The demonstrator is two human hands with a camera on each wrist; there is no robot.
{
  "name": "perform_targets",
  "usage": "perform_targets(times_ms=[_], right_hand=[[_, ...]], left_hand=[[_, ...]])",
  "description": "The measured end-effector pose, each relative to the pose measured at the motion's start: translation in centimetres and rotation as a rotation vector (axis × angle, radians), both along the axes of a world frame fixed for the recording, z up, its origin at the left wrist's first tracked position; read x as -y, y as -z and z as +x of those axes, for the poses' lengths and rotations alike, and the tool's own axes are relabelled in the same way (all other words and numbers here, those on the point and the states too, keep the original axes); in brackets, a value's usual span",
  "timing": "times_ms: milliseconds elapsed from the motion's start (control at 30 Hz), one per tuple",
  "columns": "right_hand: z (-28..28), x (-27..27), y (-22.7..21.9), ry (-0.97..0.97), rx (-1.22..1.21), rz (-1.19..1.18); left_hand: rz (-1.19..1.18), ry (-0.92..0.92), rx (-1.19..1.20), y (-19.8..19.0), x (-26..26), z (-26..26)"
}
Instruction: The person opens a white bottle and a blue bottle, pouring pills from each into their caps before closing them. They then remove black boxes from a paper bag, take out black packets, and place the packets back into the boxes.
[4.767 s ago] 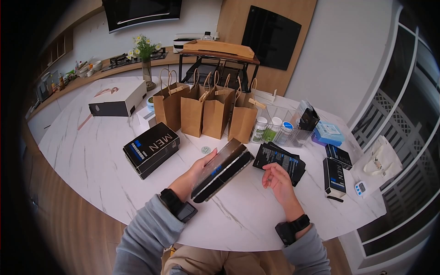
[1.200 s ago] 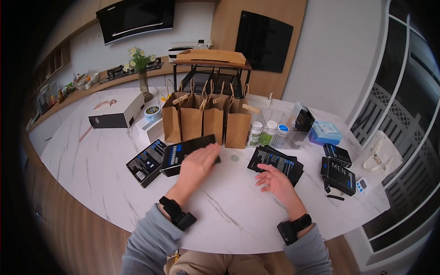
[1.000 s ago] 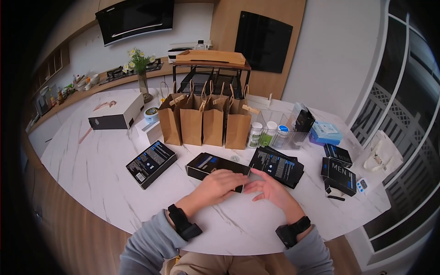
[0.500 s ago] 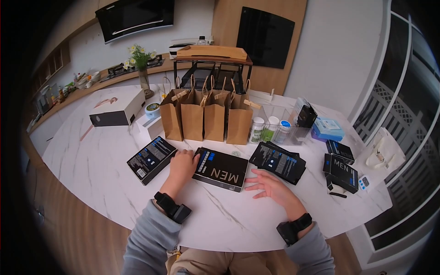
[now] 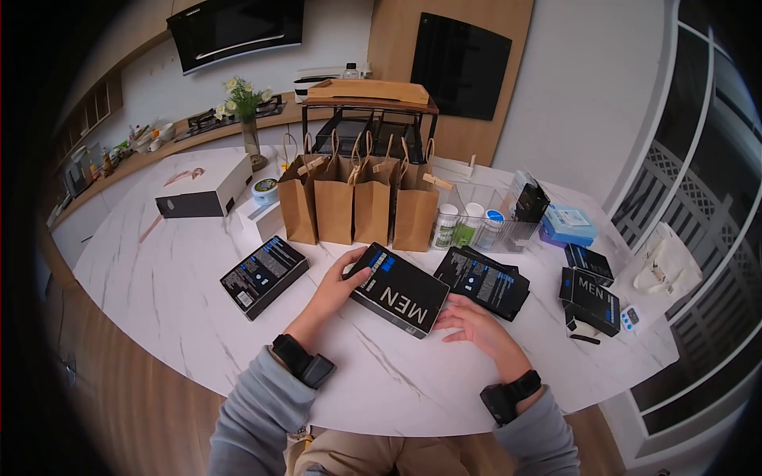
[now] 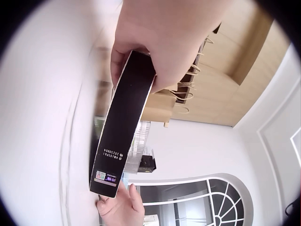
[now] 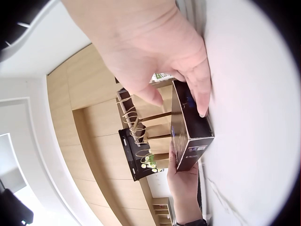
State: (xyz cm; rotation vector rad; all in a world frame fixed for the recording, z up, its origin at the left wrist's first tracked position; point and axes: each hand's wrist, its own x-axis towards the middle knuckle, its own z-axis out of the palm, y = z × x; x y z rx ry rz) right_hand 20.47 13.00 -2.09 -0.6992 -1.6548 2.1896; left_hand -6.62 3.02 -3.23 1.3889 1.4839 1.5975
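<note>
A black box lettered MEN (image 5: 401, 289) is in front of me, its front face up. My left hand (image 5: 340, 278) grips its left end, thumb on top and fingers round the far edge. In the left wrist view the narrow side of the box (image 6: 124, 120) carries a printed code and a small label. My right hand (image 5: 482, 329) is at the right end, fingers loosely extended; in the right wrist view its fingertips lie along the end of the box (image 7: 192, 117). A second black box (image 5: 263, 278) lies to the left, back up.
Overlapping flat black packs (image 5: 486, 282) lie just right of the held box. Behind are several brown paper bags (image 5: 333, 210) and a clear organizer (image 5: 516, 230) with bottles. More black boxes (image 5: 591, 301), a small timer (image 5: 630, 317) and a white bag (image 5: 663, 266) stand at the right.
The left hand slid the box to the middle, laid it flat, then took its left end. Since half a second ago the box has turned clockwise, its right end coming nearer the right hand.
</note>
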Motion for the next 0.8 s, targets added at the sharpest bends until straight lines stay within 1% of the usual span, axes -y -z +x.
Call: perform_targets(times_ms=[67, 100, 167, 200, 233, 300, 367, 400, 467, 500, 567, 600, 633, 700, 767, 800], right_hand=[[0.0, 0.3, -0.4, 0.022, -0.042, 0.005], [0.0, 0.1, -0.3, 0.023, -0.042, 0.005], [0.0, -0.3, 0.1, 0.124, -0.106, 0.028], [0.0, -0.3, 0.0, 0.126, -0.107, 0.026], [-0.1, -0.3, -0.1, 0.148, -0.14, 0.044], [-0.1, -0.3, -0.4, 0.17, -0.172, 0.061], [-0.1, -0.1, -0.8, 0.053, -0.152, 0.068], [-0.2, 0.1, -1.0, 0.053, -0.152, 0.069], [-0.4, 0.4, -1.2, -0.129, -0.142, 0.044], [-0.4, 0.5, -1.2, -0.129, -0.142, 0.044], [-0.4, 0.8, -1.1, -0.266, -0.131, 0.02], [-0.5, 1.6, -1.6, -0.216, -0.066, 0.047], [-0.5, 1.6, -1.6, -0.217, -0.064, 0.047], [-0.4, 1.5, -1.4, -0.268, 0.076, 0.066], [-0.4, 1.2, -1.1, -0.269, 0.082, 0.037], [-0.4, 1.1, -1.0, -0.238, 0.068, 0.035]], left_hand=[[0.031, -0.035, 0.231, -1.2, 0.5, 0.5], [0.031, -0.034, 0.232, -2.0, 1.0, 0.8], [0.067, -0.039, 0.54, -3.6, 1.6, 1.2], [0.137, -0.043, 0.558, -3.6, 1.5, 0.8], [0.136, -0.043, 0.557, -3.9, 1.6, 0.7], [0.124, 0.052, 0.653, -4.3, 2.0, 0.7], [0.08, 0.129, 0.62, -4.4, 2.0, 1.5], [0.037, 0.183, 0.572, -4.3, 1.9, 1.8], [-0.037, 0.256, 0.466, -4.3, 2.0, 3.0], [-0.098, 0.303, 0.363, -4.5, 2.1, 3.5], [-0.169, 0.398, 0.329, -3.8, 2.0, 4.5], [-0.214, 0.45, 0.321, -3.7, 2.1, 5.0], [-0.247, 0.488, 0.3, -3.7, 2.2, 5.4], [-0.25, 0.549, 0.2, -2.6, 1.9, 5.5], [-0.268, 0.556, 0.209, -2.1, 1.7, 5.2], [-0.286, 0.561, 0.217, -1.8, 1.6, 5.0]])
